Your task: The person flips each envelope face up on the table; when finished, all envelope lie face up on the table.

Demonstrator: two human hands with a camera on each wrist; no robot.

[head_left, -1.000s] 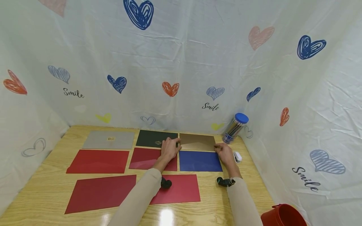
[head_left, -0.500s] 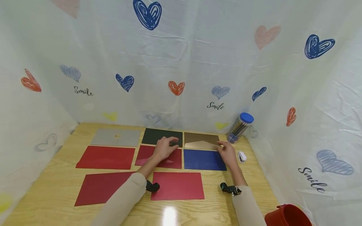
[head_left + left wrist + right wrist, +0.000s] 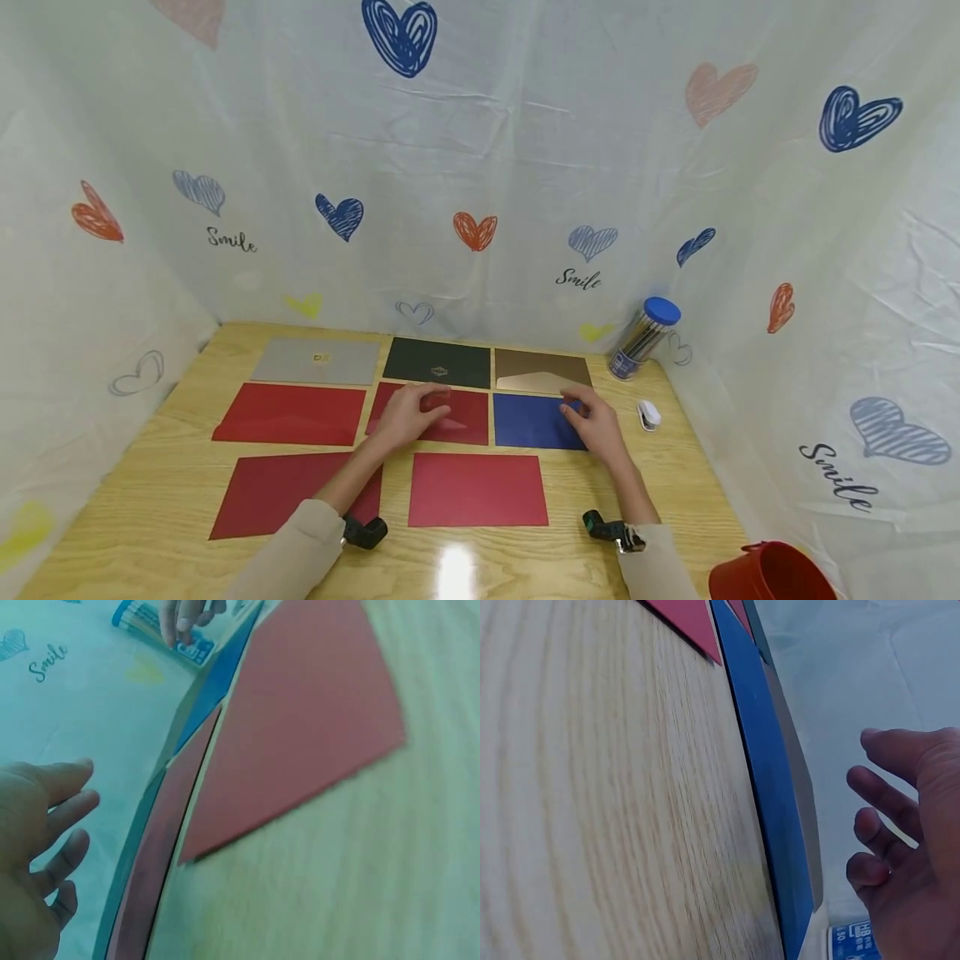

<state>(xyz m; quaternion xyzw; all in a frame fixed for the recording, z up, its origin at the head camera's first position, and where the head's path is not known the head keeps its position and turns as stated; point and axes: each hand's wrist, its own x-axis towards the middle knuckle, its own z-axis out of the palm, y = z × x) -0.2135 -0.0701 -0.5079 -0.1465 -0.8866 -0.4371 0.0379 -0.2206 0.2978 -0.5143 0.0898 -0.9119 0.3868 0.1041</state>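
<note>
Flat envelope-like paper pieces lie in rows on the table. My left hand hovers over the dark red piece in the middle row, fingers loosely bent with nothing between them. Over the right part of the blue piece is my right hand, its fingers relaxed and holding nothing. Behind them lie the dark green piece with a small gold print and the brown piece. Both wrist views show bare fingers, as with the left hand and the right hand.
A grey piece and two red pieces, one bright red and one darker, lie left. A crimson piece lies in front. At right are a blue-lidded pencil jar, a small white object and a red bucket.
Both hands have left the back row and drawn back toward the front, the left one also leftward. The brown piece stays lying beside the green one. The head view has shifted slightly.
</note>
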